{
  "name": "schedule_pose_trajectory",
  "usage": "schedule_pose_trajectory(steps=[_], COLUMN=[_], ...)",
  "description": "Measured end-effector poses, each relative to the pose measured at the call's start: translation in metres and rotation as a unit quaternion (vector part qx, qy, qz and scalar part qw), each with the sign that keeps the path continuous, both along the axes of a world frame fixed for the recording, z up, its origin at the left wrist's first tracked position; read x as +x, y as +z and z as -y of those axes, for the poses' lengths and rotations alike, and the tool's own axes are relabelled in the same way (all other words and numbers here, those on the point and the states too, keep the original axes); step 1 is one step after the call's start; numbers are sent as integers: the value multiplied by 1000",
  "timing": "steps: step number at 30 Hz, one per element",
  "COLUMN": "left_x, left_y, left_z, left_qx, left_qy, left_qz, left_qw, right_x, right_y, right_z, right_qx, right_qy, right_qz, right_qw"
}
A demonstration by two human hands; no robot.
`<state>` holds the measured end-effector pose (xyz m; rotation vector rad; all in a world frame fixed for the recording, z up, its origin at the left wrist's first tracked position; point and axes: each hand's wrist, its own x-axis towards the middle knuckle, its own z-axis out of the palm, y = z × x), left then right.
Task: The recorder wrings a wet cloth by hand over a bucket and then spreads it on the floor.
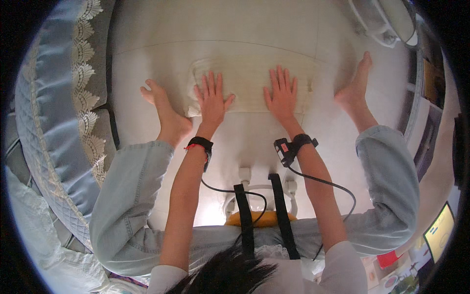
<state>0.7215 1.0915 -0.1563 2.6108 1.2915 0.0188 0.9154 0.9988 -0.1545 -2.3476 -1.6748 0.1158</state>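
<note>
A pale cream cloth (249, 88) lies spread on the light tiled floor between my bare feet. My left hand (212, 99) rests palm down near its left end, fingers apart, beside a rumpled, folded edge. Towards the cloth's right part, my right hand (282, 95) lies palm down too, with spread fingers. Neither hand grips anything. A black strap (200, 142) circles my left wrist, together with a red string. Around the right wrist is another black strap carrying a small black device (284, 151), and a cable runs from each wrist.
A bed with a blue, lace-trimmed cover (60, 106) stands at the left. Beneath me is a seat with white legs and a yellow edge (260, 218). White curved furniture or equipment (382, 22) stands at the upper right. A lit screen (439, 233) shows at the lower right.
</note>
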Motion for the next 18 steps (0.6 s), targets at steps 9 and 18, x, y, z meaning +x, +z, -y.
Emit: schedule_pose_trajectory(steps=[9, 18], left_x=[10, -31], left_y=[15, 10], left_z=[-48, -77], left_qx=[27, 100], left_qy=[-117, -333], left_qz=[-18, -37], left_qw=[993, 937], right_x=[35, 71], right_y=[11, 4], right_z=[-37, 8], right_qx=[4, -13], right_qy=[71, 380], right_qz=[-38, 43], right_qw=[997, 924])
